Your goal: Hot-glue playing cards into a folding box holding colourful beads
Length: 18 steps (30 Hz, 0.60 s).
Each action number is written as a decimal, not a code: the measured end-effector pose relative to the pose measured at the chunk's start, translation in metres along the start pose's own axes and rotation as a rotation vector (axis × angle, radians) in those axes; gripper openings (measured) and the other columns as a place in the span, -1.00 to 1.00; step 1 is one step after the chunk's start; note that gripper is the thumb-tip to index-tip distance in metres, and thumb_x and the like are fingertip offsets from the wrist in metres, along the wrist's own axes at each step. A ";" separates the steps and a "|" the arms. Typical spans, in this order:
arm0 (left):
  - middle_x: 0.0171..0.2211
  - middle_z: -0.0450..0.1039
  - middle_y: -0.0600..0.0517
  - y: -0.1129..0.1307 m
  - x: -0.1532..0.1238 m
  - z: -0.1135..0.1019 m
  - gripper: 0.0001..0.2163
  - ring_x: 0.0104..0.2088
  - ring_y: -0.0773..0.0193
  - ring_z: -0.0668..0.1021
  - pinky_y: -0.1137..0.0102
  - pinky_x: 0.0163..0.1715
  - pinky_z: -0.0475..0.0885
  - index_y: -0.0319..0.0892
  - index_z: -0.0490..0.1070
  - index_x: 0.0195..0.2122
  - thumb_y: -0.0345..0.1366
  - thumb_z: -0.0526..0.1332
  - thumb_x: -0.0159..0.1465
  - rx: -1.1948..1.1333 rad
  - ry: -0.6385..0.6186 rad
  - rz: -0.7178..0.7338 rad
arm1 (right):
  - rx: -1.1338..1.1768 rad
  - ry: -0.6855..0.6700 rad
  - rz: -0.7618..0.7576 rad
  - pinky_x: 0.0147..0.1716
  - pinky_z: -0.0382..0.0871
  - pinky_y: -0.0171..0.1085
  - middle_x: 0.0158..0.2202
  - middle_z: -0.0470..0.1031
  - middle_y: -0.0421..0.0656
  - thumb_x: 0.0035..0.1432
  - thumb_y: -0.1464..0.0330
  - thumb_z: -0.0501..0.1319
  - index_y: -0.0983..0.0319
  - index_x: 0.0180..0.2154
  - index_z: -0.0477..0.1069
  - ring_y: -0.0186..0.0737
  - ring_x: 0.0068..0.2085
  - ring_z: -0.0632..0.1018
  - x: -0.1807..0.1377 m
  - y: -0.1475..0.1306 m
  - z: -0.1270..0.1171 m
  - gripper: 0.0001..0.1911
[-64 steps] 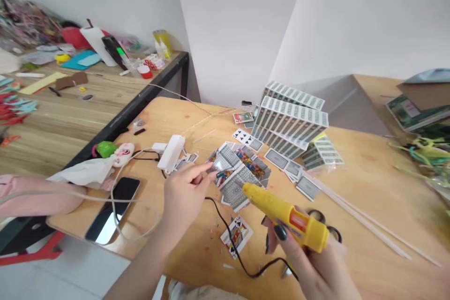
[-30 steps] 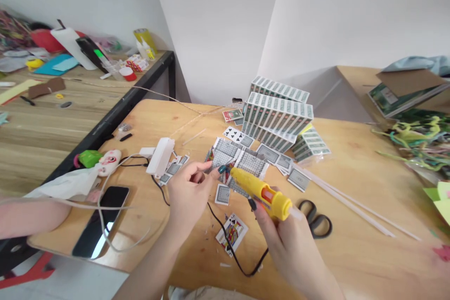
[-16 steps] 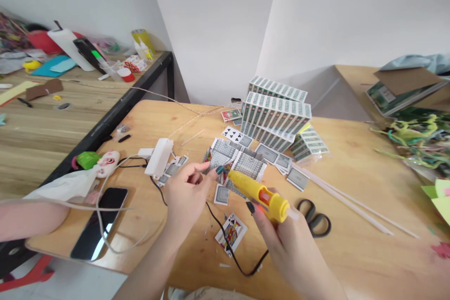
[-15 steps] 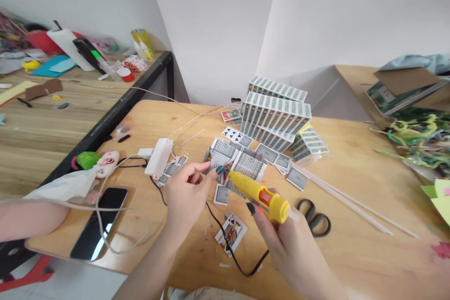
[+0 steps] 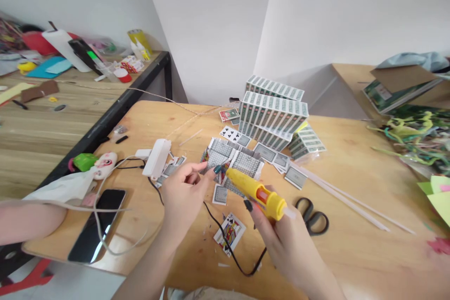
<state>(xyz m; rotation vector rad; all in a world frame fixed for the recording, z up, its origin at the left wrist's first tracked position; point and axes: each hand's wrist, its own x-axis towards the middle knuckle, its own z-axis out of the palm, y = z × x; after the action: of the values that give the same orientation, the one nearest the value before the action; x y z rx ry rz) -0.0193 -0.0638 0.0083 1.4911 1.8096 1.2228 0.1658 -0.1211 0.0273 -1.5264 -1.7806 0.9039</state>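
Observation:
In my right hand (image 5: pixel 286 239) is a yellow hot glue gun (image 5: pixel 251 187), its nozzle pointing left toward my other hand and a glue stick showing at its back. My left hand (image 5: pixel 188 192) is closed in a pinch close to the nozzle; whatever lies between thumb and finger is too small or hidden to name. Just beyond both hands stands a structure of joined playing cards (image 5: pixel 246 164) with grey patterned backs. A loose card (image 5: pixel 220 194) lies face down below it, and a jack card (image 5: pixel 230 234) lies face up nearer me, crossed by the gun's black cord (image 5: pixel 242 269).
Stacked card boxes (image 5: pixel 272 110) stand behind. Black-handled scissors (image 5: pixel 312 218) and long glue sticks (image 5: pixel 344 197) lie to the right. Left are a white power strip (image 5: pixel 157 158), a phone (image 5: pixel 100 225), a white cable (image 5: pixel 98 215) and another person's arm (image 5: pixel 31 220).
The whole view has shifted slightly, moving things a little left in the picture. Both hands and the glue gun keep nearly the same position over the cards.

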 end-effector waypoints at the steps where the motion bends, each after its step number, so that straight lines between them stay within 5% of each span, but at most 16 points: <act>1: -0.66 0.00 0.23 0.000 0.000 0.000 -0.79 -0.60 0.44 0.21 0.47 -0.54 0.16 -0.19 0.55 -0.33 -0.17 0.32 0.09 -0.005 -0.001 0.001 | -0.006 -0.009 -0.001 -0.49 0.29 -0.34 -0.45 0.40 -0.21 0.33 0.27 -0.02 0.19 -0.30 0.25 -0.31 -0.49 0.45 -0.001 0.000 0.000 -0.81; 13: -0.68 0.01 0.23 0.008 0.002 0.001 -0.79 -0.62 0.42 0.22 0.45 -0.54 0.18 -0.22 0.54 -0.39 -0.16 0.30 0.07 0.056 0.014 0.003 | -0.068 -0.077 -0.084 -0.50 0.32 -0.37 -0.44 0.39 -0.24 0.29 0.30 0.04 0.16 -0.27 0.26 -0.32 -0.50 0.47 -0.018 0.000 -0.012 -0.90; 18: -0.68 0.04 0.22 0.009 0.001 0.000 -0.79 -0.64 0.41 0.24 0.44 -0.54 0.20 -0.22 0.52 -0.39 -0.16 0.27 0.08 0.222 0.042 0.141 | 0.112 0.122 0.011 -0.48 0.35 -0.37 -0.48 0.41 -0.20 0.27 0.17 0.06 0.15 -0.30 0.36 -0.28 -0.48 0.47 -0.033 0.007 -0.016 -0.78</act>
<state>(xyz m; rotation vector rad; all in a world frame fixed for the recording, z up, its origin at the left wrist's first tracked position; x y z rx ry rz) -0.0154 -0.0634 0.0163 1.7534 1.9479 1.1558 0.1872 -0.1518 0.0298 -1.4882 -1.6102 0.8820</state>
